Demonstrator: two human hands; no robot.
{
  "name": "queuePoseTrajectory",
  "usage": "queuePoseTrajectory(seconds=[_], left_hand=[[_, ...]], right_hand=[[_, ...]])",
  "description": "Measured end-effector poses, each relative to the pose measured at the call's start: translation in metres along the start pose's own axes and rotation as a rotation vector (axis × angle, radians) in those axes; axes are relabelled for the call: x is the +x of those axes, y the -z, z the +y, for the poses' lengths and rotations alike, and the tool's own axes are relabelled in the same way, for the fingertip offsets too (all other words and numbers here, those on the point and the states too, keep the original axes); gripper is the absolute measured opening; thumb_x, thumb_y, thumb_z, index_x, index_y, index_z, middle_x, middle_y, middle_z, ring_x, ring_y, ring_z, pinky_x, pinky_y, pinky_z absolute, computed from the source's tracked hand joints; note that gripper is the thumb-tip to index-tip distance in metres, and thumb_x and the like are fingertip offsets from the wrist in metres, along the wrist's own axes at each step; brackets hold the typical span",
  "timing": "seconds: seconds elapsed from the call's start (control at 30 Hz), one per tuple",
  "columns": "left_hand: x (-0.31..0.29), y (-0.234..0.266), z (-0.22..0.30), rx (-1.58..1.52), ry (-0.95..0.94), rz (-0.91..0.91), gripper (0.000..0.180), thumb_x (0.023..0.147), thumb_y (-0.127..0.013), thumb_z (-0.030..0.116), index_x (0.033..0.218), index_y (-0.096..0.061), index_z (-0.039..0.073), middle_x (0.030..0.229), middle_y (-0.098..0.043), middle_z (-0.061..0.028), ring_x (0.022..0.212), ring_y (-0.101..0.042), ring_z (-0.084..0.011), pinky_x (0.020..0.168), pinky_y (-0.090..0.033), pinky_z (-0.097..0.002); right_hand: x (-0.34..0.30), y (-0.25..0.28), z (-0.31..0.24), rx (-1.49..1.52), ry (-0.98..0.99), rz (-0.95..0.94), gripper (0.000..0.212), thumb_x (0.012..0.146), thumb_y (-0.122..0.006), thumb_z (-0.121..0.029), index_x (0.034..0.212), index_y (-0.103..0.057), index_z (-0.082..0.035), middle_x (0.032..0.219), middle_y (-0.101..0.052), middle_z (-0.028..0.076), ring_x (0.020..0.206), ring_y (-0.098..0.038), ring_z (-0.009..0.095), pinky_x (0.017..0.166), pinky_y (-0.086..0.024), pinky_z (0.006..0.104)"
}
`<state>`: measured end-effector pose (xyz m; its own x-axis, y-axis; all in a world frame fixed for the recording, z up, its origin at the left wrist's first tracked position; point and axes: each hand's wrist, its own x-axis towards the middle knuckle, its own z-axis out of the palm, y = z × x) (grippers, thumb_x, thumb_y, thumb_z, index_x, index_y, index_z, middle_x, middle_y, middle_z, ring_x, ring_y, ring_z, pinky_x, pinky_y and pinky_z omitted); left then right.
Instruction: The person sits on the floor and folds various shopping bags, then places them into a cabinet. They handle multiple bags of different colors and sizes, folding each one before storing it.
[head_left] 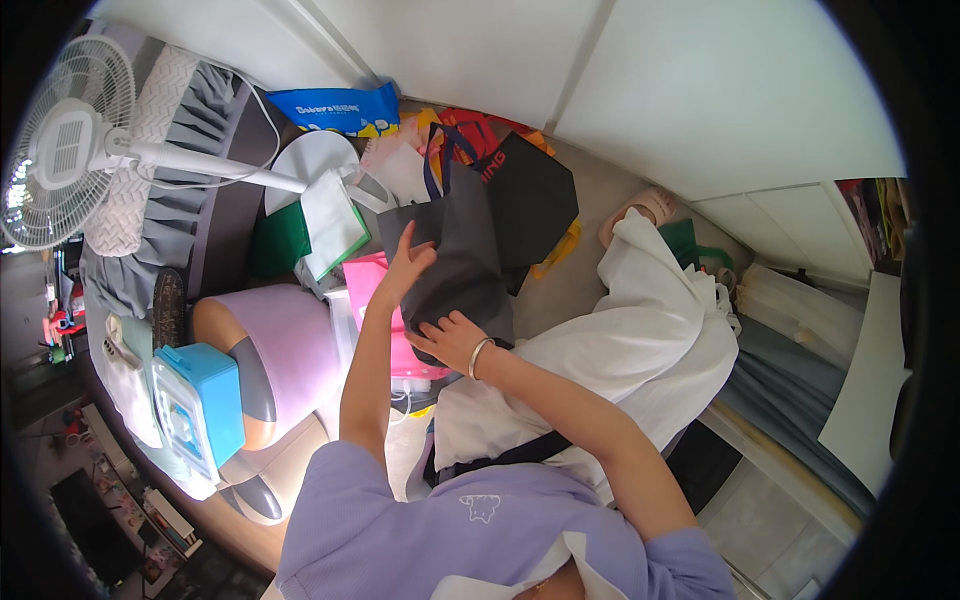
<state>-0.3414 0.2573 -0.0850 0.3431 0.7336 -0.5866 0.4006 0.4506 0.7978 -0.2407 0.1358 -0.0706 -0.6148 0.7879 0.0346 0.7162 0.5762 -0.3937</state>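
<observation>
A dark grey fabric tote bag [465, 245] with navy handles lies in front of me, its handle end pointing away. My left hand [405, 262] is over the bag's left side, the index finger stretched out and the others loosely apart. Near the bag's close end my right hand [455, 340] rests on the fabric with its fingers spread, a bangle on the wrist. Neither hand grips anything that I can see. A bright pink bag [368, 280] shows partly under the tote, and a flat black bag [538, 190] lies to its right.
Beyond the tote are a blue bag [335, 108] and several crumpled colourful bags against white cabinet doors [730, 90]. A white standing fan [150, 150] leans across the left side. A blue-and-white box [205, 410] sits at the left. My legs in white trousers [640, 310] extend right.
</observation>
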Motion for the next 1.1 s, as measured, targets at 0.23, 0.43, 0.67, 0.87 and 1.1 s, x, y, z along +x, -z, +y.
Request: queuePoseTrajectory(seconds=[0.23,0.43,0.67,0.87,1.1], left_hand=[[0.020,0.027,-0.099,0.318,0.119,0.516,0.034,0.067,-0.050,0.024,0.089,-0.050,-0.001,0.087,-0.054,-0.0142,0.076,-0.052,-0.0221,0.061,-0.040,-0.0316],[0.024,0.019,-0.162,-0.215,0.484,0.565,0.041,0.066,-0.046,0.025,0.098,-0.043,-0.001,0.095,-0.046,-0.0129,0.086,-0.044,-0.0236,0.068,-0.039,-0.0340],[0.036,-0.034,-0.108,0.031,0.162,0.971,0.065,0.068,-0.047,0.048,0.106,-0.032,-0.003,0.111,-0.031,-0.0209,0.098,-0.036,-0.0332,0.080,-0.031,-0.0386],[0.066,-0.011,-0.148,-0.178,0.083,0.803,0.056,0.065,-0.055,0.042,0.099,-0.042,-0.001,0.094,-0.047,-0.0184,0.089,-0.045,-0.0295,0.077,-0.035,-0.0331],[0.065,-0.034,-0.101,0.713,0.125,0.567,0.058,0.061,-0.057,0.040,0.105,-0.042,0.005,0.102,-0.046,-0.0153,0.094,-0.043,-0.0284,0.077,-0.035,-0.0391]], right_hand=[[-0.009,-0.006,-0.008,0.334,-0.270,-0.371,0.033,0.069,-0.045,-0.012,0.102,-0.045,-0.013,0.098,-0.047,0.007,0.082,-0.049,0.021,0.073,-0.036,0.0341],[-0.027,-0.013,0.017,0.597,-0.572,-0.700,0.035,0.071,-0.045,-0.019,0.106,-0.043,-0.014,0.103,-0.045,0.011,0.097,-0.044,0.026,0.082,-0.033,0.0382],[-0.032,-0.008,0.021,0.574,-0.618,-0.772,0.045,0.071,-0.045,-0.026,0.113,-0.035,-0.016,0.111,-0.041,0.012,0.100,-0.042,0.028,0.085,-0.031,0.0385],[-0.029,-0.011,0.028,0.600,-0.738,-0.635,0.057,0.068,-0.049,-0.032,0.117,-0.029,-0.011,0.111,-0.039,0.016,0.100,-0.041,0.029,0.082,-0.034,0.0388],[-0.034,-0.020,0.041,0.579,-1.068,-0.128,0.070,0.061,-0.057,-0.035,0.118,-0.025,-0.009,0.111,-0.039,0.013,0.099,-0.041,0.029,0.082,-0.032,0.0414]])
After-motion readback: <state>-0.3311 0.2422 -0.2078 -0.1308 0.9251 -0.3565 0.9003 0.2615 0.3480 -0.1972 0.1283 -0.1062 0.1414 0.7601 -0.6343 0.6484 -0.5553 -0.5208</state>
